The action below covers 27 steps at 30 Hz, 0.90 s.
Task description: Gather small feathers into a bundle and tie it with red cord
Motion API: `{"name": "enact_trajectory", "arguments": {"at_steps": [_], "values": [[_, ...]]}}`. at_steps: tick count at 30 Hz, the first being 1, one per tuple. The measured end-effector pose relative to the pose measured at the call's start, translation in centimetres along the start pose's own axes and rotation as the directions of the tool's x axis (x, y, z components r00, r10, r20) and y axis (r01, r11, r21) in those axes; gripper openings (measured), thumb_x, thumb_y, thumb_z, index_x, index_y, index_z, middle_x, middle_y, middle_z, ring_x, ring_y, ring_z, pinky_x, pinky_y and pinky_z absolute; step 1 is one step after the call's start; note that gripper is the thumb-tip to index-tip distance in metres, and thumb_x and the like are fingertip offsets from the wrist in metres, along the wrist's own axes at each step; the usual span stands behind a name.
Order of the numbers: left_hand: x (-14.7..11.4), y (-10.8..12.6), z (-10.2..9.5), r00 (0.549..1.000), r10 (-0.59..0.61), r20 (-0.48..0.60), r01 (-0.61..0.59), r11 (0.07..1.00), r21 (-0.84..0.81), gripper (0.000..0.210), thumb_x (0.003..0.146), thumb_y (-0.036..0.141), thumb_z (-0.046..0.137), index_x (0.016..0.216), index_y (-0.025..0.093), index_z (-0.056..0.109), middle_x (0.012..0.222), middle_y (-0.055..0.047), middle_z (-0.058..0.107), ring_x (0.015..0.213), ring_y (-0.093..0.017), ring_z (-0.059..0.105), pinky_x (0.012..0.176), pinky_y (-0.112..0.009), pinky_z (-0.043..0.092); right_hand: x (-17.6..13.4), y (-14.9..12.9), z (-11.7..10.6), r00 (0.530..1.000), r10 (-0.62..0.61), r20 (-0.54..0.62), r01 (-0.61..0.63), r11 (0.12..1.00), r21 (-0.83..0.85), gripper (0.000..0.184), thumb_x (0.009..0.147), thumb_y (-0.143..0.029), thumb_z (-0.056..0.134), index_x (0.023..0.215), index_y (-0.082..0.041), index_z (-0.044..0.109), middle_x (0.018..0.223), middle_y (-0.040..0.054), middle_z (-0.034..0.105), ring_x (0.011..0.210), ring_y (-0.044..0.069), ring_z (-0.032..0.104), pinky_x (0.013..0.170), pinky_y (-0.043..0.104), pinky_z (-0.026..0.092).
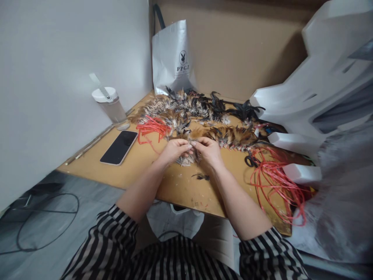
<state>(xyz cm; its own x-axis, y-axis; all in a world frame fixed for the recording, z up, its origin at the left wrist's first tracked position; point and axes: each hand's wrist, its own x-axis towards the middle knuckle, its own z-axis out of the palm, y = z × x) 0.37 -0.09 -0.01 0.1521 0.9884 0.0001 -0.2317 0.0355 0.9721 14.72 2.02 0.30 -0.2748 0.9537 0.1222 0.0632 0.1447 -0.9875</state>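
My left hand (175, 150) and my right hand (210, 152) meet over the table, thumbs and fingertips pinched close together. Between and just below them shows a small bunch of feathers (186, 161), pale at the quill ends; the fingers hide most of it. Brown feathers (233, 137) lie in a row to the right of my right hand, with reddish bits along their lower edge. Behind both hands spreads a larger heap of brown, black and whitish feathers (186, 107). Red plastic strips (154, 127) lie left of the hands. A small dark feather (201, 177) rests nearer me.
A phone (119, 147) lies on the brown table (186, 190), with a lidded cup (110, 107) behind it. A silver bag (171, 58) stands at the back. At right are black-handled scissors (251, 160), tangled red strips (272, 177) and white foam pieces (301, 172).
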Motion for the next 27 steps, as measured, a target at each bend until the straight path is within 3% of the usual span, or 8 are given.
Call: {"name": "enact_trajectory", "arguments": {"at_steps": [3,10,16,20,22,25,27], "values": [[0.0,0.1,0.1,0.999,0.043,-0.023,-0.042,0.998,0.053,0.021,0.062,0.030,0.069,0.072,0.012,0.065,0.061,-0.002,0.063,0.050,-0.007,0.053,0.050,-0.018,0.040,-0.1,-0.1,0.1,0.995,-0.008,-0.095,0.015,0.997,0.071,0.030,0.060,-0.046,0.068,0.065,-0.018,0.056,0.054,-0.0034,0.052,0.049,0.010,0.046,0.049,0.024,0.038],[0.0,0.0,0.2,0.996,0.089,-0.007,-0.087,0.988,0.124,0.020,0.063,0.029,0.069,0.072,0.011,0.067,0.061,-0.003,0.064,0.052,-0.008,0.055,0.052,-0.020,0.042,-0.2,-0.7,0.1,0.999,0.017,-0.048,-0.012,0.994,0.113,0.027,0.061,-0.042,0.068,0.064,-0.018,0.057,0.058,-0.0014,0.058,0.053,0.012,0.053,0.054,0.026,0.043],[-0.1,-0.1,0.3,0.999,0.044,-0.008,-0.043,0.995,0.094,0.020,0.061,0.028,0.070,0.072,0.011,0.067,0.063,-0.005,0.065,0.057,-0.011,0.059,0.055,-0.021,0.044,-0.1,-0.9,-0.3,1.000,-0.024,0.001,0.024,0.992,0.124,0.024,0.058,-0.037,0.071,0.062,-0.017,0.060,0.058,-0.0013,0.059,0.053,0.011,0.052,0.055,0.024,0.042],[-0.1,0.0,0.2,0.999,0.033,0.018,-0.034,0.997,0.067,0.022,0.062,0.030,0.070,0.072,0.011,0.067,0.066,-0.006,0.067,0.059,-0.011,0.060,0.056,-0.021,0.044,0.4,-0.4,-0.1,0.999,0.034,0.024,-0.038,0.969,0.245,0.026,0.056,-0.037,0.073,0.067,-0.017,0.061,0.059,-0.0019,0.059,0.053,0.010,0.051,0.054,0.024,0.042],[0.1,0.1,-0.1,0.999,0.041,-0.023,-0.040,0.998,0.054,0.024,0.063,0.032,0.070,0.072,0.011,0.066,0.068,-0.006,0.067,0.059,-0.010,0.059,0.056,-0.020,0.043,0.5,-0.1,0.0,0.999,0.053,0.013,-0.055,0.964,0.262,0.028,0.057,-0.038,0.072,0.073,-0.017,0.063,0.058,-0.0025,0.057,0.049,0.009,0.048,0.050,0.022,0.039],[0.4,0.4,-0.7,0.989,0.060,-0.136,-0.063,0.998,-0.024,0.026,0.063,0.034,0.070,0.074,0.011,0.066,0.072,-0.007,0.068,0.060,-0.009,0.059,0.057,-0.019,0.043,0.4,-0.2,-0.4,1.000,0.023,-0.007,-0.022,0.992,0.121,0.028,0.060,-0.040,0.069,0.076,-0.016,0.065,0.058,-0.0018,0.057,0.048,0.008,0.044,0.049,0.022,0.036],[0.6,0.5,-1.1,0.979,0.070,-0.191,-0.088,0.992,-0.089,0.026,0.063,0.034,0.070,0.075,0.012,0.066,0.075,-0.007,0.068,0.062,-0.008,0.060,0.057,-0.018,0.042,0.0,-0.4,-0.8,0.999,0.019,0.047,-0.017,0.999,-0.046,0.025,0.062,-0.038,0.067,0.070,-0.015,0.065,0.058,-0.0011,0.057,0.049,0.008,0.044,0.050,0.022,0.035]]}}
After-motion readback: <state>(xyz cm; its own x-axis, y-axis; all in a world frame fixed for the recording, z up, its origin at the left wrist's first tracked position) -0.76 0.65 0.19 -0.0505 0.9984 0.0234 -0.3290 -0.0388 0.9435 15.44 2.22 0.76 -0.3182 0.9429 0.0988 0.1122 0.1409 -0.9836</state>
